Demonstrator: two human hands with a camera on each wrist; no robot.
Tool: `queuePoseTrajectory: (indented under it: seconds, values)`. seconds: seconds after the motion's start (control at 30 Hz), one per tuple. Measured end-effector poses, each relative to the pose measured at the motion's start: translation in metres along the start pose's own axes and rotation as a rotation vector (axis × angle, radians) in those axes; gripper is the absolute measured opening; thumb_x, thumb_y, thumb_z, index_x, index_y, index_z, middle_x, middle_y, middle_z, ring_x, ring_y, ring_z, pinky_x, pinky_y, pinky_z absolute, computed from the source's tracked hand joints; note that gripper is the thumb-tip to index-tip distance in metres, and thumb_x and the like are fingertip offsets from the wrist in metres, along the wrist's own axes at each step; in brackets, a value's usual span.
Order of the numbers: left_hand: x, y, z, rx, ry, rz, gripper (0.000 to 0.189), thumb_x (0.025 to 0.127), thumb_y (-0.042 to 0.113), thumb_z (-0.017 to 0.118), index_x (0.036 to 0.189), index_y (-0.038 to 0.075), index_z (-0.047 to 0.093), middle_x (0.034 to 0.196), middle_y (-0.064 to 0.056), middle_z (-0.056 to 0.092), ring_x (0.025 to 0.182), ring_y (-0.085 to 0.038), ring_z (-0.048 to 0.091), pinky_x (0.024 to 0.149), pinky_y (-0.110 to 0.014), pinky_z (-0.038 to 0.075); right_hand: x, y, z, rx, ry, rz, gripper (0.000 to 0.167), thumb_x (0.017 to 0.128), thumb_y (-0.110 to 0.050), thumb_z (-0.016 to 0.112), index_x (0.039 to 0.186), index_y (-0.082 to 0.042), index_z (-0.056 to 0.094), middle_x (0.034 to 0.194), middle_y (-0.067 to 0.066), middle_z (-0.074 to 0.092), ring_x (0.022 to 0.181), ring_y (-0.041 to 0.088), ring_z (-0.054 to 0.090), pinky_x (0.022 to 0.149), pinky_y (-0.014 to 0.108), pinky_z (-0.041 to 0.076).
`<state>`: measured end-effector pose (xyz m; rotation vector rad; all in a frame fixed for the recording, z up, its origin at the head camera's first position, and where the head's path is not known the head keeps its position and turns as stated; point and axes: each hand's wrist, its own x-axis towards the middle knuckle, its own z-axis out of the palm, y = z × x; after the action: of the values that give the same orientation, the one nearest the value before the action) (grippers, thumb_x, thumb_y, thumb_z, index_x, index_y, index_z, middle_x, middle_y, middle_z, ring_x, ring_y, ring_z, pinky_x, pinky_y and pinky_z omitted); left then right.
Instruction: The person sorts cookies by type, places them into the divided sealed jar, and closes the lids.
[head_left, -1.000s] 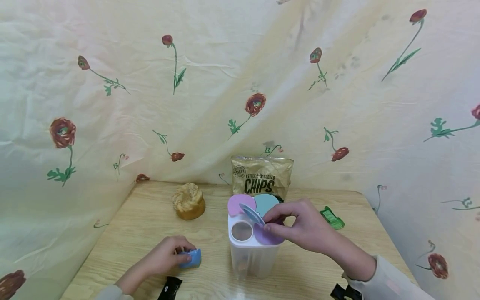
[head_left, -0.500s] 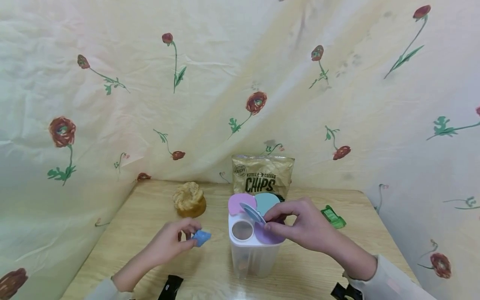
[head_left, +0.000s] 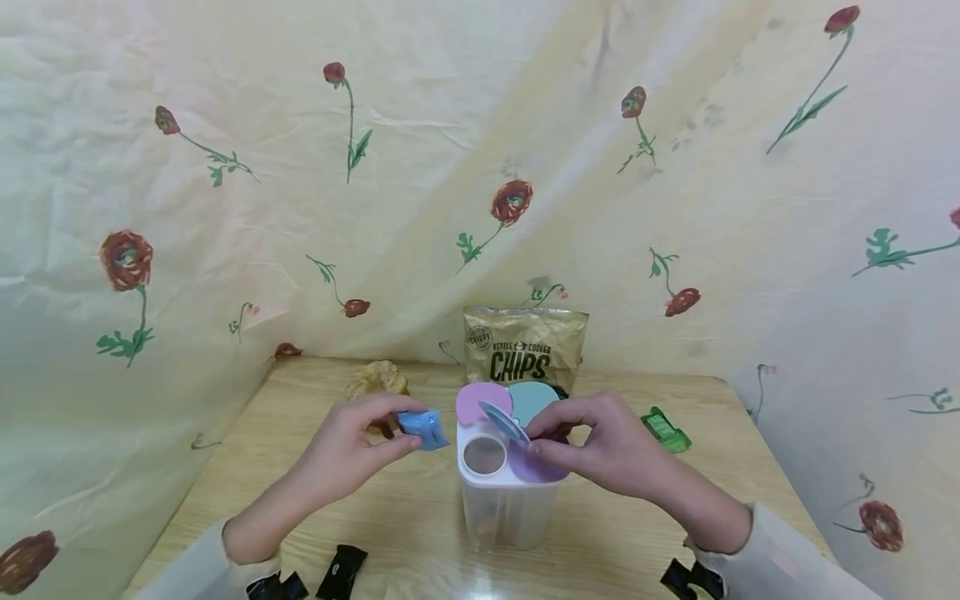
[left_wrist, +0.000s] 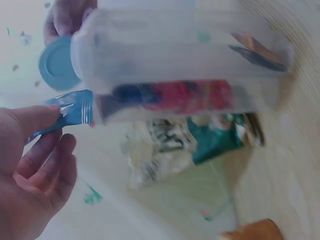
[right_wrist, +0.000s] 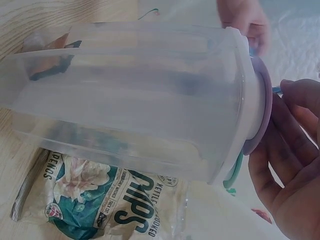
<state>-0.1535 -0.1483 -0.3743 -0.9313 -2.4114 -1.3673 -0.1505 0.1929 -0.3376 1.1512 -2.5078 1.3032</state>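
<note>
Between thumb and fingers my left hand (head_left: 341, 446) pinches a small blue packet (head_left: 426, 429), held up just left of the container's round opening (head_left: 484, 456). The clear plastic container (head_left: 501, 512) stands upright with a white top and coloured lids. My right hand (head_left: 603, 437) pinches the pale blue lid (head_left: 504, 422), tilted up beside that opening. The pink lid (head_left: 480, 402), teal lid (head_left: 534, 402) and purple lid (head_left: 536, 467) lie flat. In the left wrist view, a red and blue wrapped thing (left_wrist: 185, 96) and a brown-and-dark wrapper (left_wrist: 260, 52) show through the walls.
Behind the container stands a gold chips bag (head_left: 525, 346). A pastry (head_left: 377, 379) sits at the back left, partly behind my left hand. A green packet (head_left: 665, 430) lies at right, a black packet (head_left: 342, 572) at front left. A flowered cloth (head_left: 420, 167) hangs behind the table.
My left hand has lifted the blue packet from the table and carried it up and right, close to the opening. My right hand keeps the pale blue lid raised.
</note>
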Motion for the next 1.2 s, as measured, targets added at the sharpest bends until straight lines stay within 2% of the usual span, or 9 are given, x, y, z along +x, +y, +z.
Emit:
queuePoseTrajectory:
  seconds: [0.17, 0.37, 0.5, 0.63, 0.8, 0.9, 1.2]
  values:
    - [0.012, 0.017, 0.003, -0.062, 0.033, 0.046, 0.032, 0.089, 0.007, 0.080, 0.119, 0.017, 0.075, 0.106, 0.002, 0.074, 0.081, -0.011, 0.067, 0.070, -0.028, 0.060, 0.002, 0.000, -0.002, -0.003, -0.001, 0.012, 0.016, 0.088, -0.007, 0.080, 0.096, -0.021, 0.080, 0.090, -0.010, 0.077, 0.076, 0.006, 0.070, 0.069, 0.027, 0.059]
    - [0.022, 0.031, 0.012, -0.154, 0.031, 0.028, 0.032, 0.090, 0.005, 0.079, 0.120, 0.016, 0.074, 0.105, 0.002, 0.074, 0.083, -0.014, 0.068, 0.075, -0.030, 0.061, 0.003, 0.001, -0.002, 0.000, -0.007, 0.012, 0.012, 0.089, -0.010, 0.080, 0.096, -0.020, 0.080, 0.090, -0.008, 0.077, 0.076, 0.006, 0.070, 0.068, 0.028, 0.059]
    - [0.025, 0.033, 0.020, -0.139, 0.018, 0.035, 0.030, 0.089, 0.010, 0.081, 0.117, 0.018, 0.075, 0.099, 0.005, 0.074, 0.081, -0.013, 0.065, 0.070, -0.031, 0.057, 0.004, 0.001, -0.002, 0.006, -0.007, 0.004, 0.013, 0.089, -0.008, 0.080, 0.096, -0.019, 0.080, 0.089, -0.010, 0.077, 0.076, 0.006, 0.071, 0.068, 0.028, 0.059]
    - [0.026, 0.031, 0.030, -0.112, 0.004, 0.056, 0.027, 0.089, 0.015, 0.082, 0.114, 0.021, 0.076, 0.099, 0.008, 0.074, 0.082, -0.011, 0.064, 0.068, -0.030, 0.053, 0.004, 0.001, -0.002, 0.012, -0.008, 0.006, 0.018, 0.088, -0.004, 0.079, 0.097, -0.019, 0.080, 0.089, -0.013, 0.076, 0.075, 0.006, 0.071, 0.067, 0.028, 0.059]
    - [0.029, 0.027, 0.037, -0.039, 0.009, 0.182, 0.024, 0.089, 0.016, 0.082, 0.112, 0.019, 0.079, 0.104, 0.006, 0.077, 0.090, -0.008, 0.069, 0.071, -0.025, 0.055, 0.004, 0.001, -0.003, 0.008, -0.008, 0.008, 0.013, 0.089, -0.009, 0.080, 0.097, -0.020, 0.080, 0.088, -0.011, 0.077, 0.076, 0.006, 0.071, 0.068, 0.028, 0.059]
    - [0.029, 0.026, 0.038, -0.003, 0.009, 0.221, 0.024, 0.087, 0.015, 0.083, 0.111, 0.018, 0.080, 0.104, 0.005, 0.077, 0.094, -0.007, 0.070, 0.074, -0.024, 0.057, 0.004, 0.001, -0.002, 0.009, -0.008, 0.006, 0.009, 0.090, -0.013, 0.080, 0.097, -0.019, 0.081, 0.088, -0.008, 0.077, 0.076, 0.006, 0.070, 0.068, 0.028, 0.059]
    - [0.027, 0.031, 0.038, 0.026, -0.045, 0.144, 0.019, 0.083, 0.011, 0.086, 0.101, 0.017, 0.083, 0.096, 0.009, 0.078, 0.089, -0.006, 0.066, 0.072, -0.024, 0.054, 0.001, 0.001, -0.001, 0.003, -0.012, 0.005, 0.008, 0.090, -0.014, 0.080, 0.096, -0.020, 0.080, 0.089, -0.009, 0.077, 0.076, 0.005, 0.070, 0.068, 0.028, 0.059]
